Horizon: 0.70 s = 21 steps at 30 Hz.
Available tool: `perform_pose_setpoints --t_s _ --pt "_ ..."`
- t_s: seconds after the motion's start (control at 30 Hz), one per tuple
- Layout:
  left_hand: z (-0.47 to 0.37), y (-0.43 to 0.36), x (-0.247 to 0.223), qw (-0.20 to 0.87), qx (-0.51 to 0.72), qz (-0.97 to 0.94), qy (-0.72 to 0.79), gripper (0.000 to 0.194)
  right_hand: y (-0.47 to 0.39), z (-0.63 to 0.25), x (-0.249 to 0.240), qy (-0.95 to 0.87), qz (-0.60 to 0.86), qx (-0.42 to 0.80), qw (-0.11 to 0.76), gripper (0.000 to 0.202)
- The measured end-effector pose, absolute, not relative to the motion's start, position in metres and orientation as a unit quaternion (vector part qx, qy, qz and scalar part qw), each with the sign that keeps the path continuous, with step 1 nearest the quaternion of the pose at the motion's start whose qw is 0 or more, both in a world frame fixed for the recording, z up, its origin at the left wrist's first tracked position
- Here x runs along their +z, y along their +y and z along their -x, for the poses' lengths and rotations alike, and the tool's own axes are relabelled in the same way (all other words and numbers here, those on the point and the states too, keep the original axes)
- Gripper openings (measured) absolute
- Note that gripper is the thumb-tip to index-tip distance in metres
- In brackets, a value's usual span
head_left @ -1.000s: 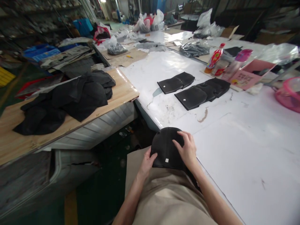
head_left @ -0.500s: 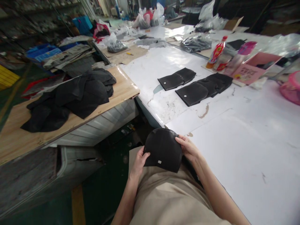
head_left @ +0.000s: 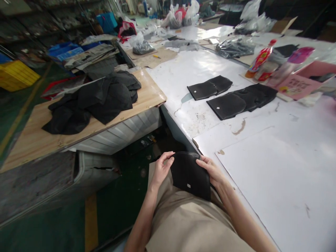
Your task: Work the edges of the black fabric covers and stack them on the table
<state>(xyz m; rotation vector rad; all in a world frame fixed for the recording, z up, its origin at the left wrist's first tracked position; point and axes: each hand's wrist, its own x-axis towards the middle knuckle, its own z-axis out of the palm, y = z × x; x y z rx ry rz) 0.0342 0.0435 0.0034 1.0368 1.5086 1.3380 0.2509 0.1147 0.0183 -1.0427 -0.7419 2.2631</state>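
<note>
A black piece [head_left: 190, 175] with a rounded top edge and a small pale tag hangs between my hands, over my lap. My left hand [head_left: 163, 168] pinches its upper left edge. At the upper right edge, my right hand [head_left: 210, 168] grips it with the thumb on the near face. Beyond, on the white table [head_left: 262, 168], lie a shorter row of overlapping black pieces [head_left: 210, 87] and a longer row [head_left: 241, 101], each with a small white tag. A heap of black pieces [head_left: 97, 98] rests on the wooden board to the left.
A red-labelled bottle [head_left: 261, 59], a clear bottle with a pink top [head_left: 295, 63] and a pink box [head_left: 306, 82] stand at the right. Plastic bags [head_left: 235, 46] lie farther back. A gap separates the wooden board [head_left: 151, 82] from the white table.
My left hand has moved from the piece's lower left side up to its top left edge. My right hand keeps its hold. The view has turned slightly left.
</note>
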Motion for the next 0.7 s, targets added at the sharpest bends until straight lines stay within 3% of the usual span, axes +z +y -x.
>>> perform_pose_setpoints --t_s 0.37,0.47,0.57,0.7 --pt "-0.027 0.029 -0.009 0.576 0.595 -0.15 0.539 0.03 0.121 -0.242 0.014 -0.337 0.398 0.808 0.273 0.025" --pt "-0.017 0.028 -0.003 0.613 0.589 -0.196 0.488 0.026 0.13 -0.241 0.019 -0.411 0.394 0.774 0.276 0.028" --pt "-0.009 0.029 0.009 0.607 0.549 -0.285 0.499 0.023 0.142 -0.237 0.034 -0.55 0.367 0.715 0.227 0.03" --pt "-0.007 0.029 0.022 0.589 0.502 -0.343 0.532 0.024 0.151 -0.216 0.059 -0.736 0.33 0.584 0.091 0.02"
